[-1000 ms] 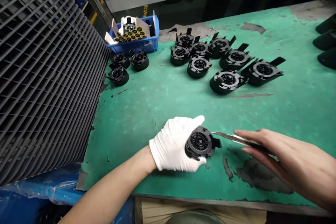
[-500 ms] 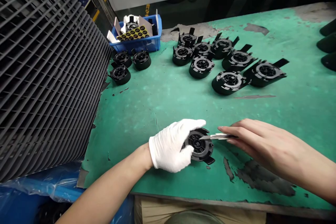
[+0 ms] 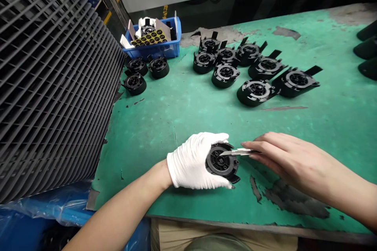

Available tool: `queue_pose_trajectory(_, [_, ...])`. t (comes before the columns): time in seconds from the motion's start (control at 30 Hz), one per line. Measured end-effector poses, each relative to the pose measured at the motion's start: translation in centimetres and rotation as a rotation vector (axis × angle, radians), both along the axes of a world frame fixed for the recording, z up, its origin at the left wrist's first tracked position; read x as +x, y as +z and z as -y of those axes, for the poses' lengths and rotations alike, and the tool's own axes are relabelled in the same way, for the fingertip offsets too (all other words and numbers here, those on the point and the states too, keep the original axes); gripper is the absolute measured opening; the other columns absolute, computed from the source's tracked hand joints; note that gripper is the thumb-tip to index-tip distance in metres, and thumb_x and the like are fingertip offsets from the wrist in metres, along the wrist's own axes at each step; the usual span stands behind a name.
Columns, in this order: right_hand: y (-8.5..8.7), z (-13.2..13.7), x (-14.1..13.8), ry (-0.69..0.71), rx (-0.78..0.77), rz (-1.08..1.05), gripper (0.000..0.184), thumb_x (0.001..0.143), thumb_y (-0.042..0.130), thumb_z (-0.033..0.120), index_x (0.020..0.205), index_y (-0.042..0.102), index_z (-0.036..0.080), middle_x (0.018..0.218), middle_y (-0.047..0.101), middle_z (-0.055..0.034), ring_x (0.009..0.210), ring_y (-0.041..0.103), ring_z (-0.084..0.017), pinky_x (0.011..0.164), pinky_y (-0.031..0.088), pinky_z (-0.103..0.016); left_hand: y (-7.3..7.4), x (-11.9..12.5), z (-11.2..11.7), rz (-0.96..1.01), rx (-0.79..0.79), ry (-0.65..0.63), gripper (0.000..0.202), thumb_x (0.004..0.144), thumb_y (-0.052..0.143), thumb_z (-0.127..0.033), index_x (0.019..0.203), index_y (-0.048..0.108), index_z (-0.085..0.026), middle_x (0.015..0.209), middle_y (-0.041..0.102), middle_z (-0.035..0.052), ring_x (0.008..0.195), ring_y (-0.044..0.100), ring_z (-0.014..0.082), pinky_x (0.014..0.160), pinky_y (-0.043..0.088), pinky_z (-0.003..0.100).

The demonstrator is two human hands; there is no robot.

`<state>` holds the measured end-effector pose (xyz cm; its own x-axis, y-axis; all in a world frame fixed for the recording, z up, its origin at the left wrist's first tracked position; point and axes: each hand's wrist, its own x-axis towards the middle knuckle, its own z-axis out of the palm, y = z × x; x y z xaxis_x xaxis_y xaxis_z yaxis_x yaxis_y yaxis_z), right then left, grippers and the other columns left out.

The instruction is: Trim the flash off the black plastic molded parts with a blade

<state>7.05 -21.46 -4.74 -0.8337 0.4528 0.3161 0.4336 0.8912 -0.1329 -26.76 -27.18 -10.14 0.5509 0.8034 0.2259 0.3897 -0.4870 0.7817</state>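
My left hand, in a white glove, is wrapped round the left side of a round black plastic part, with the thumb along its near edge. The part's ribbed face is turned up toward me. In my bare right hand is a craft knife, pinched between thumb and fingers. Its pointed blade reaches over the middle of the part from the right; whether the tip touches the plastic I cannot tell.
Several similar black parts stand at the back of the green mat. Three more sit by a blue bin holding yellow-and-black stickers. A grey slatted rack rises on the left. Dark parts stand at the right edge.
My left thumb has moved off the part's face to its near edge. The right hand and the knife have shifted slightly left, farther over the part.
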Motion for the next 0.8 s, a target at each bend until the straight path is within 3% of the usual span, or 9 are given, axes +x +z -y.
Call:
queue_pose_trajectory(0.23, [-0.5, -0.5, 0.6, 0.018, -0.039, -0.014, 0.022, 0.134, 0.062, 0.029, 0.145, 0.080, 0.022, 0.110, 0.080, -0.0050, 0.087, 0.072, -0.021, 0.084, 0.054, -0.038, 0.1, 0.2, -0.3, -0.028, -0.052, -0.003, 0.122, 0.091, 0.114, -0.082, 0.183, 0.063, -0.018, 0.173, 0.082, 0.0272, 0.164, 0.083, 0.0533, 0.143, 0.069, 0.073])
queue_pose_trajectory(0.4, [-1.2, -1.2, 1.3, 0.013, -0.096, 0.032, 0.032, 0.136, 0.054, 0.030, 0.150, 0.082, 0.027, 0.118, 0.082, -0.0078, 0.094, 0.069, -0.022, 0.088, 0.050, -0.041, -0.1, 0.2, -0.2, -0.006, -0.048, -0.005, 0.121, 0.093, 0.112, -0.080, 0.184, 0.062, -0.018, 0.178, 0.079, 0.0292, 0.168, 0.080, 0.0535, 0.145, 0.067, 0.073])
queue_pose_trajectory(0.8, [-0.2, -1.4, 2.2, 0.044, -0.149, 0.110, 0.048, 0.132, 0.046, 0.014, 0.158, 0.083, 0.028, 0.118, 0.083, -0.0112, 0.092, 0.068, -0.024, 0.087, 0.051, -0.041, -0.4, -0.3, -0.2, 0.009, -0.014, -0.032, 0.122, 0.094, 0.113, -0.079, 0.186, 0.060, -0.019, 0.175, 0.081, 0.0287, 0.167, 0.081, 0.0530, 0.145, 0.067, 0.073])
